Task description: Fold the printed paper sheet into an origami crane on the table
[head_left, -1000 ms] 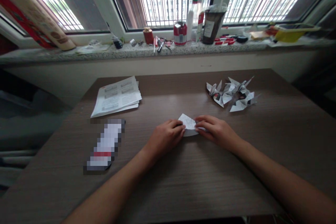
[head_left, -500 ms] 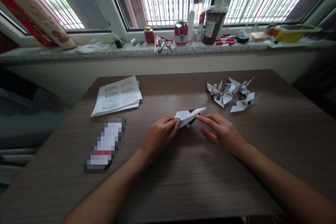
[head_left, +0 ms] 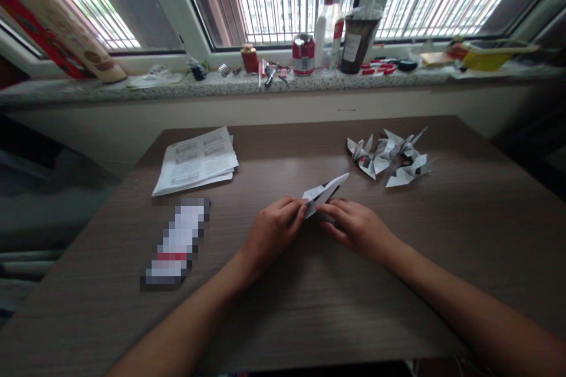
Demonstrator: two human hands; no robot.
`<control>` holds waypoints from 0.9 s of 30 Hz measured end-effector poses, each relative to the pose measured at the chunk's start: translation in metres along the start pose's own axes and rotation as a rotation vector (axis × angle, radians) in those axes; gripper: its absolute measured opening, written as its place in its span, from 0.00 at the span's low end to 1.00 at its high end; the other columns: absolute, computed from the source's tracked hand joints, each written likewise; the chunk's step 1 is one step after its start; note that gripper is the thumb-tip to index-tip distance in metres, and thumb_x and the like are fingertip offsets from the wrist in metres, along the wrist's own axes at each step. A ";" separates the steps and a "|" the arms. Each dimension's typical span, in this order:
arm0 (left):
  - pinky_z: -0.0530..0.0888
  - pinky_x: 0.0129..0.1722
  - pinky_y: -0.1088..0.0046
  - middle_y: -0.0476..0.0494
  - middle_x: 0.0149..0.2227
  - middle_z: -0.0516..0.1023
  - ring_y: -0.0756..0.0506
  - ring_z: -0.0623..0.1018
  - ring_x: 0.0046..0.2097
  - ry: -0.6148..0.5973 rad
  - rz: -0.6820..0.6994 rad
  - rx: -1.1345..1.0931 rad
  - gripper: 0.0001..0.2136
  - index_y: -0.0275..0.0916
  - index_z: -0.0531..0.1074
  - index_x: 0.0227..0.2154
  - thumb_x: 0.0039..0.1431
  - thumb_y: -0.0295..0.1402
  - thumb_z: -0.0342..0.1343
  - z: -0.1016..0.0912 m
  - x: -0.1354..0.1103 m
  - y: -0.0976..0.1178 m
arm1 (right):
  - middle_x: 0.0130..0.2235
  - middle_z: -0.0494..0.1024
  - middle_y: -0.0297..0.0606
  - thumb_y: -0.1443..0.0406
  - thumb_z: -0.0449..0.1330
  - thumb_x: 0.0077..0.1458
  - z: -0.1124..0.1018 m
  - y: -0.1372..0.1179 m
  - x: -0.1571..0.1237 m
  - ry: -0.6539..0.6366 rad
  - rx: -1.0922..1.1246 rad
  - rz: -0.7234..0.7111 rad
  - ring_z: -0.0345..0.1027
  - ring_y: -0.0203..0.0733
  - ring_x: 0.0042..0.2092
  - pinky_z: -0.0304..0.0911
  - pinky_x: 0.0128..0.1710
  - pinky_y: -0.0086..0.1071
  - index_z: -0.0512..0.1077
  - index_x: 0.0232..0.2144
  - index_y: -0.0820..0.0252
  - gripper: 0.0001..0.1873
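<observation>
A small folded piece of printed paper (head_left: 325, 191) is lifted at a slant just above the brown wooden table (head_left: 309, 306), its point aimed up and to the right. My left hand (head_left: 273, 231) pinches its lower left end. My right hand (head_left: 354, 225) has its fingers closed on the paper's underside from the right. Both hands meet at the middle of the table.
Several folded paper cranes (head_left: 391, 158) lie in a heap at the far right. A stack of printed sheets (head_left: 197, 159) lies at the far left, with a blurred flat object (head_left: 177, 244) in front of it. The stone windowsill (head_left: 221, 85) behind holds a can, bottles, a cup and small clutter.
The paper lay flat under both hands, then my left hand lifted it. My right hand, briefly open beside it, has now closed on it, and the paper tilts more steeply.
</observation>
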State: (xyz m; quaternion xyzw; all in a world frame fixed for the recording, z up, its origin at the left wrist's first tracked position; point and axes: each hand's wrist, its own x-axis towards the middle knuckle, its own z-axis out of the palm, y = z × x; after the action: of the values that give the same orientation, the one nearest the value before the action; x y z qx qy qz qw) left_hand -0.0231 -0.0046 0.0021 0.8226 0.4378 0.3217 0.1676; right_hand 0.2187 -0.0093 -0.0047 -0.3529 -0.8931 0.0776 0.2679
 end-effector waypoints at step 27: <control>0.78 0.37 0.72 0.43 0.47 0.75 0.48 0.80 0.38 -0.007 0.057 0.110 0.10 0.43 0.74 0.49 0.72 0.25 0.52 0.002 0.002 0.001 | 0.42 0.79 0.44 0.70 0.57 0.69 -0.001 0.005 0.006 -0.081 -0.217 -0.038 0.75 0.46 0.42 0.72 0.41 0.38 0.73 0.54 0.59 0.14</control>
State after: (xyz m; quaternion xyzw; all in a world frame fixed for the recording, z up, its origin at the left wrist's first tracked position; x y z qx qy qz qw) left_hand -0.0202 -0.0036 0.0025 0.8438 0.4308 0.2989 0.1145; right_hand 0.2187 -0.0013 -0.0027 -0.3592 -0.9130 -0.0106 0.1933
